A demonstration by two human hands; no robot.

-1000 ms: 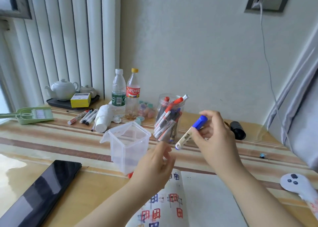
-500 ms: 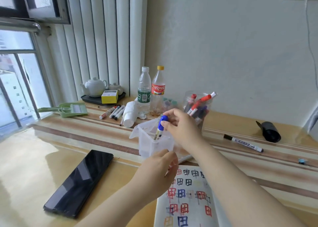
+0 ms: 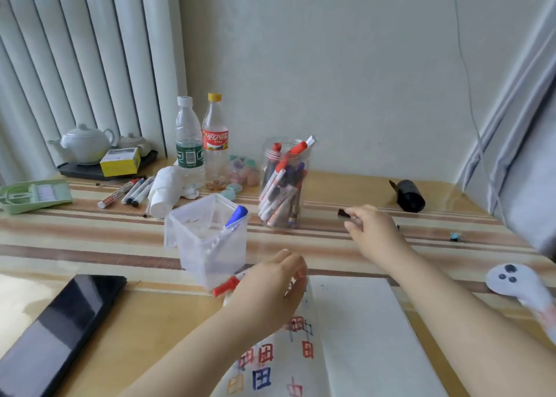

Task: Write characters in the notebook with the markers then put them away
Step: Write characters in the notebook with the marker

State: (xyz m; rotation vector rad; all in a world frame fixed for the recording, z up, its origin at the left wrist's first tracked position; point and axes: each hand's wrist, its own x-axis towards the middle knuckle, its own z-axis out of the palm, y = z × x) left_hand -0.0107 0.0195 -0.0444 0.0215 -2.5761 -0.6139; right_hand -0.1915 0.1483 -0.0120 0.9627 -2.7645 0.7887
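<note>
My right hand [image 3: 374,235] reaches to the far right and curls its fingers round a black-capped marker [image 3: 343,213] lying on the striped table; most of that marker is hidden under the hand. A blue-capped marker [image 3: 237,215] stands tilted in the clear plastic container [image 3: 207,255]. My left hand [image 3: 270,294] sits at the top left corner of the open notebook [image 3: 355,321], fingers curled over a red-capped marker [image 3: 226,286] whose cap pokes out by the container's base. The notebook's left page carries coloured characters.
A clear jar [image 3: 282,186] full of markers stands behind the container. Two bottles [image 3: 189,143], crumpled tissue and loose markers [image 3: 126,192] lie at the back left. A black phone [image 3: 60,321] lies near left, a black roll [image 3: 409,196] and white controller [image 3: 517,285] at right.
My right hand dropped the blue marker into the clear container, then moved right onto the black-capped marker. My left hand stayed at the notebook's corner.
</note>
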